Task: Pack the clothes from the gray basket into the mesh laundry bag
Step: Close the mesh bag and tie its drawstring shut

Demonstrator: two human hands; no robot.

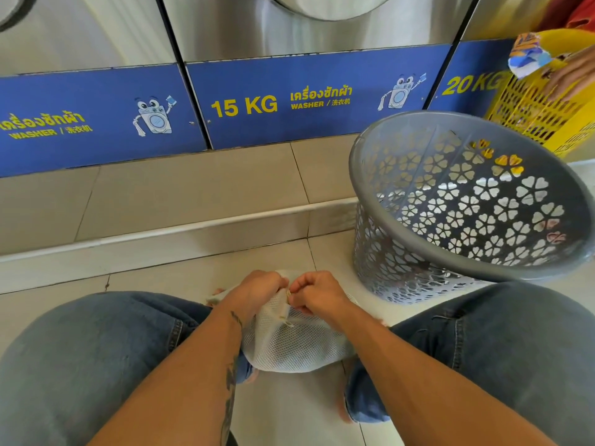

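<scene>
A white mesh laundry bag [296, 346] lies on the tiled floor between my knees, bulging with contents I cannot make out. My left hand [257, 292] grips the bag's top edge. My right hand [317, 294] pinches the same edge right beside it, at the beige seam near the zipper. The gray basket [363, 252], with flower-shaped holes, stands tilted to the right of the bag, its mouth turned toward me. No clothes show inside it.
Steel washers with blue panels marked 15 KG and 20 KG [244, 106] line the wall behind a tiled step [193, 201]. At the far right another person's hand [573, 75] rests on a yellow basket [528, 117] beside a blue-and-white cloth [528, 56].
</scene>
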